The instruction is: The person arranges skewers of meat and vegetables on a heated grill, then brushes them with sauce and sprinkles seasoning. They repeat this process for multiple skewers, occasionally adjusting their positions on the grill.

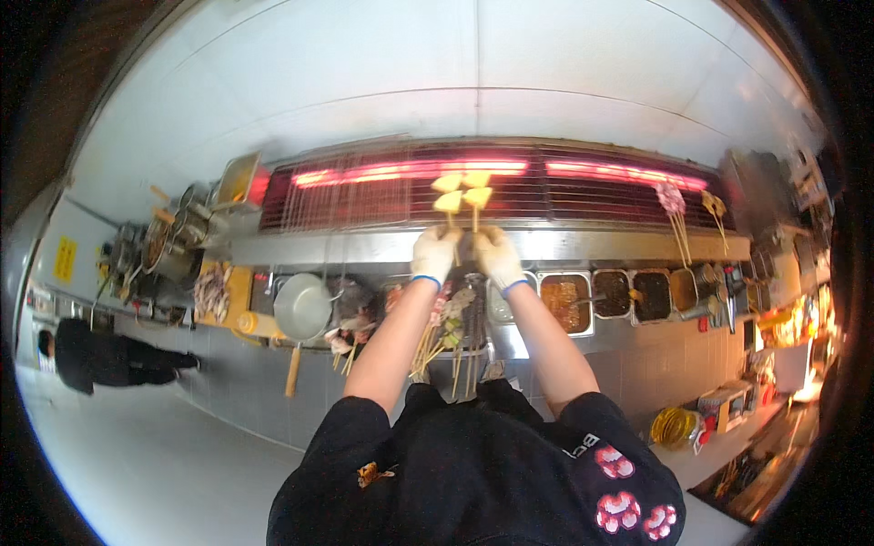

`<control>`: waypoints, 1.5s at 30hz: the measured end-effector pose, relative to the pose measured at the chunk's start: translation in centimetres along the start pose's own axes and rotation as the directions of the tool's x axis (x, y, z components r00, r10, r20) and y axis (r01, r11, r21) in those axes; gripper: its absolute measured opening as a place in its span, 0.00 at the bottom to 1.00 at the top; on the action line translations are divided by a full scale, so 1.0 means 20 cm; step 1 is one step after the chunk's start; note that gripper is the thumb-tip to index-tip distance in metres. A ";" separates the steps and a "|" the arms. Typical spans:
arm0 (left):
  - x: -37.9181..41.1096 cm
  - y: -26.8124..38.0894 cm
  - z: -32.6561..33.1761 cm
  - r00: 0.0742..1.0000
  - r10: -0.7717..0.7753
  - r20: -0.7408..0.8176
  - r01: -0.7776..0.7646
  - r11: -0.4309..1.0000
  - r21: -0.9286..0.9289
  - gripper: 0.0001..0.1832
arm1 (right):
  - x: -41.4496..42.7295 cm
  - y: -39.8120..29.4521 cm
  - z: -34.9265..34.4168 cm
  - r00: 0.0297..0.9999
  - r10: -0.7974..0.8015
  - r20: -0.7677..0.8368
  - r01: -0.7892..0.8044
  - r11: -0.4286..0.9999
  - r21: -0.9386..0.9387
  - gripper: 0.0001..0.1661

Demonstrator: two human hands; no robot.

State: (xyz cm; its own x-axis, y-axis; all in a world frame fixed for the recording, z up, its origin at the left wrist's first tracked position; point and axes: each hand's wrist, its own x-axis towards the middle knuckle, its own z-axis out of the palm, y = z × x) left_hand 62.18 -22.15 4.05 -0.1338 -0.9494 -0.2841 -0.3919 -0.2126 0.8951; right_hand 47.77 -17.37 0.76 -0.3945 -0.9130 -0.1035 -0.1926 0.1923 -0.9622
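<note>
Both my hands wear pale gloves with blue cuffs. My left hand (435, 254) grips the stick of a skewer with yellow wedge-shaped pieces (448, 202), whose exact food I cannot tell. A second skewer of similar yellow pieces (477, 198) is held by its stick in my right hand (498, 256). The pieces of both are over the wire rack of an electric grill (498, 210), below a glowing red heating element (478, 166). My hands are at the grill's steel front ledge (341, 246). On the grill's right lie skewers of pinkish food (670, 198) and a brownish skewer (713, 203).
Below my forearms are more loaded skewers (454, 317). A saucepan (302, 307) with a wooden handle stands left, near a wooden board (240, 290). Steel containers of sauce (565, 304) and dark seasoning (652, 293) line the right. A person in black (102, 355) is far left.
</note>
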 end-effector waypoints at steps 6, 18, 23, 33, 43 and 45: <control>-0.44 -0.01 -0.88 0.733 0.468 -0.494 -0.355 0.883 0.308 0.18 | -0.61 -0.06 -0.27 0.974 0.118 -0.195 -0.082 0.980 0.183 0.19; 0.66 -1.70 -1.97 0.511 -0.709 -0.486 -0.077 0.526 -0.847 0.24 | -1.36 0.53 -0.09 0.890 0.308 -0.337 -0.209 0.931 0.298 0.15; 0.77 -1.78 -2.01 0.528 -0.738 -0.421 -0.121 0.425 -0.897 0.27 | -1.41 0.35 0.04 0.860 0.321 -0.398 -0.213 0.932 0.292 0.12; 0.67 -1.66 -1.97 0.572 -0.662 -0.485 -0.241 0.429 -0.870 0.28 | -1.49 0.35 0.10 0.831 0.327 -0.450 -0.204 0.931 0.301 0.12; 0.73 -1.83 -2.03 0.648 -0.631 -0.427 -0.320 0.283 -0.904 0.26 | -1.50 0.41 0.10 0.851 0.302 -0.430 -0.171 0.933 0.316 0.13; 0.68 -1.72 -1.95 0.639 -0.613 -0.465 -0.308 0.349 -0.885 0.28 | -1.51 0.40 0.10 0.838 0.298 -0.457 -0.176 0.941 0.291 0.13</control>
State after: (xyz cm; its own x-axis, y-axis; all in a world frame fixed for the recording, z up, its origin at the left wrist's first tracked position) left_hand 109.24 -36.74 -17.17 0.5774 -0.5842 -0.5704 0.7099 0.0141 0.7042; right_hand 59.95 10.94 -4.33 -0.7990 -0.5431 -0.2581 0.1494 0.2366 -0.9601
